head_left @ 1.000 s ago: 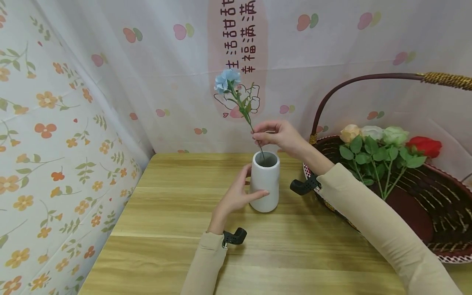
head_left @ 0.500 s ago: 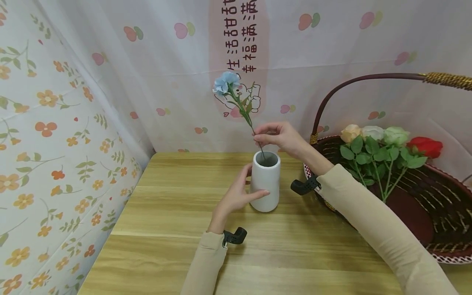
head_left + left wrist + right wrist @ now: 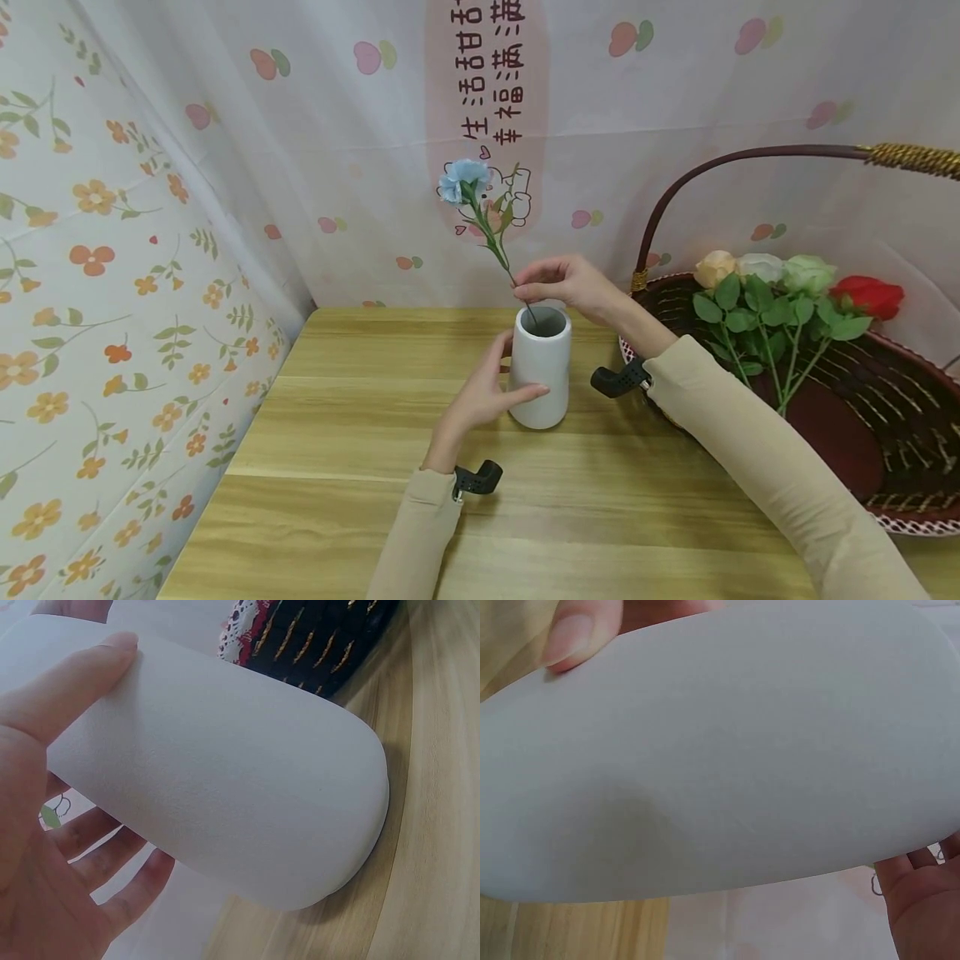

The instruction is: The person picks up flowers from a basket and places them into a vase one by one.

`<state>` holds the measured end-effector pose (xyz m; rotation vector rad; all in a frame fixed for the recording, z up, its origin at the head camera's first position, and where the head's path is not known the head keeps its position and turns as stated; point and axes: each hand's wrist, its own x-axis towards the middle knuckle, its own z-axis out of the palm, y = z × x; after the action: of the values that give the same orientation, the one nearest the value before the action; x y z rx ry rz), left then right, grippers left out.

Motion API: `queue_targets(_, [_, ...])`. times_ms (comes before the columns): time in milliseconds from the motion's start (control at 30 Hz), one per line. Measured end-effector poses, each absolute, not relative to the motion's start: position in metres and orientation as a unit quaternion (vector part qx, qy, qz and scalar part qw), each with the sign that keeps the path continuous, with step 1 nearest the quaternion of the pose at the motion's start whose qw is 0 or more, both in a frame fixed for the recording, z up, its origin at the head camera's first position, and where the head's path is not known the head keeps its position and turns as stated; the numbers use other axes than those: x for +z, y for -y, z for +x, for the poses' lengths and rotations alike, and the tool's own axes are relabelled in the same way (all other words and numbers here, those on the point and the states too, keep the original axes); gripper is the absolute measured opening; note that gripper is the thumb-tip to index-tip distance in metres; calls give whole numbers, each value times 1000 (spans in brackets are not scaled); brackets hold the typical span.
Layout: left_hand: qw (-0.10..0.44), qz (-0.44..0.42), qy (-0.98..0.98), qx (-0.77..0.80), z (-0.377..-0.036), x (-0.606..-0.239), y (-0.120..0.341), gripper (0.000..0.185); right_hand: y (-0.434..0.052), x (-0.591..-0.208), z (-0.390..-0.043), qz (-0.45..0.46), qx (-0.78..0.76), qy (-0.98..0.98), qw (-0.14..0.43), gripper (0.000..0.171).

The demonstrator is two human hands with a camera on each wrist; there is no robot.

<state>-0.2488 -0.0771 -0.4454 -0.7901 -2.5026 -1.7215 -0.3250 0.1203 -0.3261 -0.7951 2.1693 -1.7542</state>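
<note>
L hand (image 3: 487, 392) grips matte white vase (image 3: 540, 371); R hand (image 3: 566, 282) pinches blue flower (image 3: 465, 179) stem.

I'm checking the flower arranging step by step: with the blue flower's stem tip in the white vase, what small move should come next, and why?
Probably lower the right hand a little, then let go: it pinches the blue artificial flower by its stem, whose tip is just inside the white ceramic vase, which the left hand holds steady on the wooden table.
</note>
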Motion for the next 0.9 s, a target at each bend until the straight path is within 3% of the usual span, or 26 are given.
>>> queue_targets(333, [1,-253,798,-547,-249,-446,77,88,-122,-330,-323,-263,-586,-754,138,23])
queue_targets(900, [1,-248,800,-546,-248,-446,77,88,-126,-336,-324,-270,-581,-749,168,13])
